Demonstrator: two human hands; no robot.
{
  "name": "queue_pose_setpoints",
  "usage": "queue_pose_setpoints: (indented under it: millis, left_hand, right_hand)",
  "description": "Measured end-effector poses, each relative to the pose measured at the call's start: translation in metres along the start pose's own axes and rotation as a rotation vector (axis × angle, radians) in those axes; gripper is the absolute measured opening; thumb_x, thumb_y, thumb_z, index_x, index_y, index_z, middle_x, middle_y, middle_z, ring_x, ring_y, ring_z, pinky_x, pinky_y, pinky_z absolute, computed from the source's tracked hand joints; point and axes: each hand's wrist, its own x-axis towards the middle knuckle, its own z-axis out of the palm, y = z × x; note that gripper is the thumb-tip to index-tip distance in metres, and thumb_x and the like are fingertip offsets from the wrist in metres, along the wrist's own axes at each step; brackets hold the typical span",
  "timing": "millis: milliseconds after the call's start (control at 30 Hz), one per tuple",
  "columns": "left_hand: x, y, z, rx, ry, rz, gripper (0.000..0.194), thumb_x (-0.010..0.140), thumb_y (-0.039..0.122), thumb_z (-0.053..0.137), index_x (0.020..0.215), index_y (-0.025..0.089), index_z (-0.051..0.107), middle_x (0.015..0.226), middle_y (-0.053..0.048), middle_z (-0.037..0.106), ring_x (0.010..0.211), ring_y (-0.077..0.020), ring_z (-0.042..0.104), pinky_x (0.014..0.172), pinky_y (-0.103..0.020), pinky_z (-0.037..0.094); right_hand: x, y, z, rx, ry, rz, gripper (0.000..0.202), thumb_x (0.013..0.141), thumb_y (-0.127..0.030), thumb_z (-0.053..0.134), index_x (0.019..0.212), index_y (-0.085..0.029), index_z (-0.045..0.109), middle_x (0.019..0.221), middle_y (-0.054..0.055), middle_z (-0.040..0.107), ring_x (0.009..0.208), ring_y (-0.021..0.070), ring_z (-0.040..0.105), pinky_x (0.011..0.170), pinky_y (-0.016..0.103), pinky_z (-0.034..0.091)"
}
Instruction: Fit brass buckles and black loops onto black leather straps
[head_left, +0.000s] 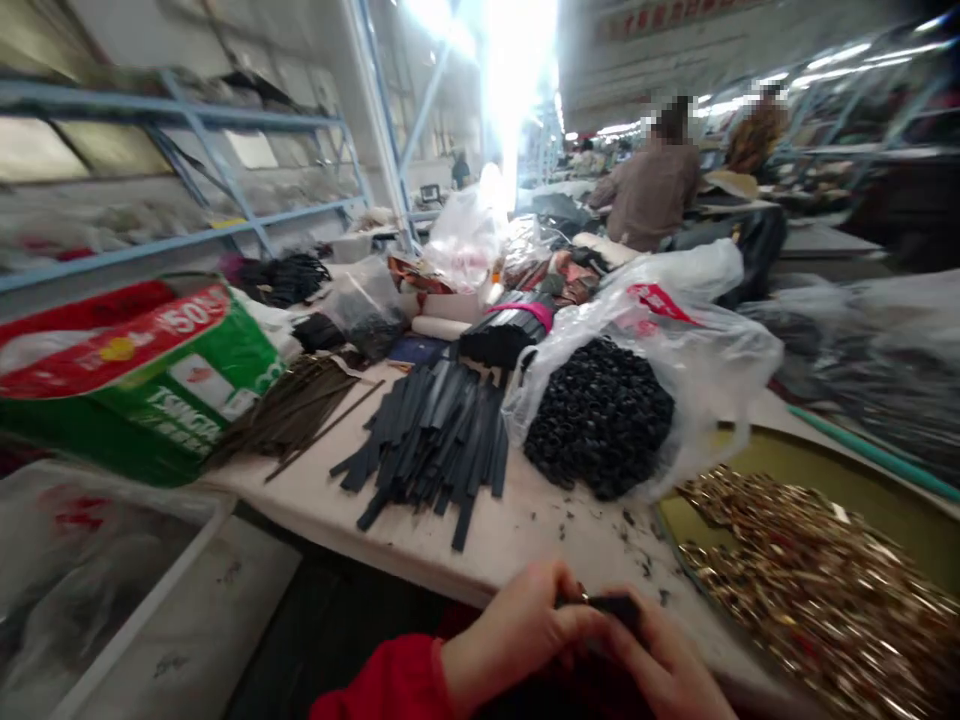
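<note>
At the table's front edge, my left hand (525, 625) and my right hand (664, 650) meet, fingers closed. Between them shows a dark strip (619, 606), gripped by my right fingers. A small shiny bit, seemingly metal, glints by my left fingertips; what exactly they pinch is partly hidden. Ahead lies a fanned pile of flat black strips (442, 430). An open clear plastic bag (720, 350) holds many small black loops (600, 415). To the right, a tray (840, 470) carries a heap of gold-coloured metal pieces (817, 580).
Brown strips (300, 405) lie at the left beside a green and red carton (150, 390). Below it stands a white bin (142, 640) lined with plastic. A bundle of black strips (517, 325) sits farther back. A person (656, 185) is in the background.
</note>
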Motion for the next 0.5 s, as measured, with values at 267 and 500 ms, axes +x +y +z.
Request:
queue_pose_setpoints:
  millis: [267, 500]
  left_hand:
    - [0.030, 0.004, -0.014, 0.080, -0.019, 0.082, 0.020, 0.076, 0.035, 0.049, 0.077, 0.016, 0.050, 0.048, 0.008, 0.046, 0.039, -0.0064, 0.039, 0.040, -0.017, 0.029]
    - [0.049, -0.002, -0.017, 0.006, 0.070, 0.042, 0.028, 0.075, 0.047, 0.043, 0.073, 0.019, 0.043, 0.040, 0.009, 0.041, 0.033, -0.0065, 0.031, 0.035, -0.018, 0.023]
  right_hand:
    - [0.033, -0.017, -0.049, -0.258, 0.015, -0.039, 0.018, 0.081, -0.033, 0.048, 0.084, -0.017, 0.057, 0.071, 0.001, 0.059, 0.062, 0.0137, 0.053, 0.057, 0.024, 0.042]
    - [0.112, -0.021, -0.086, -1.123, 0.270, -0.203, 0.014, 0.081, -0.017, 0.048, 0.090, -0.015, 0.058, 0.092, 0.011, 0.058, 0.082, 0.0210, 0.056, 0.073, 0.031, 0.042]
